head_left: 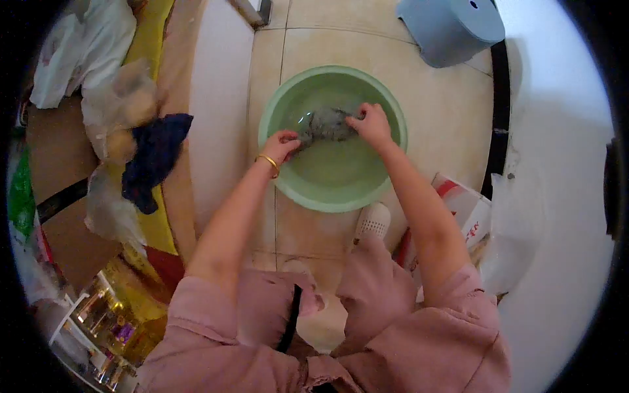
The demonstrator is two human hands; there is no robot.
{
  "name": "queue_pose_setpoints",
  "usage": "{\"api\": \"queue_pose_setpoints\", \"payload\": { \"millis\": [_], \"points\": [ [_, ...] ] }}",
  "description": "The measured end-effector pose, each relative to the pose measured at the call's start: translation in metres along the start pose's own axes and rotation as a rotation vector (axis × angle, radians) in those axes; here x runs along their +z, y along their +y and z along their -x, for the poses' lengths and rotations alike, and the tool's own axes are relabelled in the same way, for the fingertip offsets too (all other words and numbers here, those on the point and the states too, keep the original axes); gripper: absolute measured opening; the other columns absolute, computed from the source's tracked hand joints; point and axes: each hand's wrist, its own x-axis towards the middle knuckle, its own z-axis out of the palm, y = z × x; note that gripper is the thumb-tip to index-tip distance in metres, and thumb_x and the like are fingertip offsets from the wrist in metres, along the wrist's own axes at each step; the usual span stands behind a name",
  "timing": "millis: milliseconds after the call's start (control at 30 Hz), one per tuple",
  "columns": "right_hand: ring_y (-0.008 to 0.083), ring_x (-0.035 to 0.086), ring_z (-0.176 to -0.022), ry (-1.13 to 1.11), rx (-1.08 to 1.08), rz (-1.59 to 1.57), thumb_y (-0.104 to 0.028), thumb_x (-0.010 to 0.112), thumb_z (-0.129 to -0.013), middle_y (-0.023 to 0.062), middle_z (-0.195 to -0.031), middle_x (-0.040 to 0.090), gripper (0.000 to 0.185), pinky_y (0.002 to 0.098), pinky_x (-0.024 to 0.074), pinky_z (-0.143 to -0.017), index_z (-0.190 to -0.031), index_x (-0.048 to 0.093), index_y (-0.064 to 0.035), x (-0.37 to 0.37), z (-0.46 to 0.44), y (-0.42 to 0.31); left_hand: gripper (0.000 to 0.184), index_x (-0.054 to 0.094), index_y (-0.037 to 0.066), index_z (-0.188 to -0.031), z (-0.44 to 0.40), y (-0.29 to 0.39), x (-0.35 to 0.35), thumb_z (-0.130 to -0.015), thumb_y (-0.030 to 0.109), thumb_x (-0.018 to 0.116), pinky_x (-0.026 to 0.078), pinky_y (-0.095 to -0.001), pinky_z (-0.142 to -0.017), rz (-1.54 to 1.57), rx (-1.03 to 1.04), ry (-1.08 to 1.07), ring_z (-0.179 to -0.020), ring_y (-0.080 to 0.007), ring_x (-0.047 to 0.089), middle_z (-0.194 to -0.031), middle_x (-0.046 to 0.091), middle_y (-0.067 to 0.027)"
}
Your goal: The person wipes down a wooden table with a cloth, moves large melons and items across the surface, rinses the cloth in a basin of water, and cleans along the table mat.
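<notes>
A round green basin [334, 187] with water in it stands on the tiled floor. Across its upper part lies a wet grey cloth [329, 124], bunched in the middle. My left hand [282, 145], with a gold bangle at the wrist, pinches the cloth's left end near the basin's left rim. The cloth's right end is held between the thumb and fingers of my right hand [371, 124]. Both hands are closed on the fabric.
A blue-grey plastic stool [452, 33] stands at the upper right. Left are a dark blue cloth [156, 157], plastic bags [108, 39] and cardboard [62, 147]. A white and red box [462, 206] stands by the right wall, near a white shoe [373, 221].
</notes>
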Motion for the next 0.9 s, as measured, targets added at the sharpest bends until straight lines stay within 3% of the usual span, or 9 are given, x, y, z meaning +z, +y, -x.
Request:
{"api": "queue_pose_setpoints", "payload": {
  "millis": [133, 200, 333, 467, 533, 667, 733, 867, 900],
  "points": [
    [0.0348, 0.055, -0.09, 0.0, -0.101, 0.22, -0.031, 0.066, -0.069, 0.0167, -0.095, 0.055, 0.037, 0.0442, 0.0465, -0.078, -0.093, 0.057, -0.0045, 0.031, -0.009, 0.021, 0.065, 0.042, 0.007, -0.124, -0.036, -0.014, 0.016, -0.071, 0.033, 0.072, 0.045, -0.0363, -0.085, -0.303, 0.197, 0.248, -0.097, -0.0284, 0.055, -0.111, 0.053, -0.0166],
    [0.0354, 0.055, -0.09, -0.041, -0.229, 0.24, -0.029, 0.065, -0.07, 0.0171, -0.096, 0.055, 0.036, 0.0438, 0.0467, -0.078, -0.095, 0.056, -0.0048, 0.058, 0.007, 0.03, 0.079, 0.03, 0.014, -0.134, -0.04, -0.012, 0.032, -0.07, 0.034, 0.073, 0.043, -0.0394, -0.09, -0.852, 0.317, 0.195, -0.106, -0.0376, 0.051, -0.12, 0.046, -0.0218],
    [0.0356, 0.056, -0.09, -0.106, -0.28, 0.364, -0.024, 0.063, -0.071, 0.0179, -0.099, 0.054, 0.04, 0.0437, 0.0475, -0.078, -0.104, 0.053, -0.0059, 0.068, 0.016, 0.034, 0.076, 0.015, 0.023, -0.142, -0.041, -0.013, 0.064, -0.08, 0.013, 0.058, 0.039, -0.0428, -0.096, -1.161, 0.094, 0.241, -0.112, -0.0412, 0.046, -0.13, 0.036, -0.0247],
    [0.0341, 0.055, -0.093, 0.048, 0.156, 0.192, -0.023, 0.064, -0.07, 0.0156, -0.102, 0.054, 0.045, 0.0449, 0.0463, -0.08, -0.11, 0.05, -0.0086, 0.067, 0.01, 0.041, 0.071, 0.018, 0.024, -0.141, -0.052, -0.028, 0.059, -0.08, 0.004, 0.049, 0.041, -0.0458, -0.093, -1.204, 0.17, 0.304, -0.11, -0.0431, 0.048, -0.129, 0.037, -0.0267],
    [0.0328, 0.053, -0.1, 0.304, -0.105, 0.244, -0.024, 0.065, -0.07, 0.012, -0.109, 0.053, 0.045, 0.0457, 0.0445, -0.084, -0.111, 0.051, -0.0111, 0.075, 0.023, 0.036, 0.07, 0.017, 0.022, -0.141, -0.047, -0.018, 0.047, -0.081, 0.006, 0.05, 0.039, -0.0449, -0.096, -1.152, 0.123, 0.22, -0.111, -0.0409, 0.047, -0.13, 0.035, -0.0254],
    [0.0293, 0.05, -0.106, 0.309, -0.524, 0.289, -0.023, 0.067, -0.07, 0.0125, -0.115, 0.051, 0.05, 0.04, 0.0444, -0.084, -0.115, 0.05, -0.0098, 0.05, 0.044, -0.001, 0.062, 0.025, 0.019, -0.139, -0.056, -0.017, 0.041, -0.082, 0.014, 0.05, 0.04, -0.0447, -0.094, -1.073, 0.138, 0.248, -0.108, -0.0409, 0.048, -0.129, 0.037, -0.0256],
    [0.0288, 0.05, -0.106, -0.053, -0.35, 0.308, -0.022, 0.067, -0.069, 0.0122, -0.113, 0.053, 0.046, 0.0379, 0.0441, -0.085, -0.111, 0.053, -0.008, 0.059, 0.03, 0.007, 0.056, 0.033, 0.016, -0.135, -0.05, -0.011, 0.045, -0.083, 0.023, 0.052, 0.04, -0.0439, -0.093, -0.971, 0.09, 0.295, -0.105, -0.0417, 0.049, -0.123, 0.043, -0.0264],
    [0.0259, 0.051, -0.102, -0.093, -0.287, 0.004, -0.017, 0.064, -0.072, 0.0111, -0.106, 0.056, 0.037, 0.0335, 0.0434, -0.083, -0.106, 0.056, -0.0054, 0.058, 0.002, 0.02, 0.049, 0.039, 0.009, -0.129, -0.07, -0.037, 0.031, -0.084, 0.026, 0.051, 0.042, -0.0456, -0.089, -0.907, 0.239, 0.334, -0.102, -0.0422, 0.052, -0.121, 0.045, -0.0273],
    [0.0253, 0.054, -0.097, -0.157, -0.163, -0.301, -0.021, 0.062, -0.074, 0.011, -0.101, 0.059, 0.034, 0.0335, 0.0435, -0.083, -0.104, 0.057, -0.0039, 0.059, -0.004, 0.03, 0.048, 0.044, 0.009, -0.126, -0.072, -0.039, 0.029, -0.083, 0.03, 0.052, 0.041, -0.0441, -0.09, -0.729, 0.241, 0.367, -0.103, -0.0411, 0.051, -0.117, 0.049, -0.0268]
  ]
}}
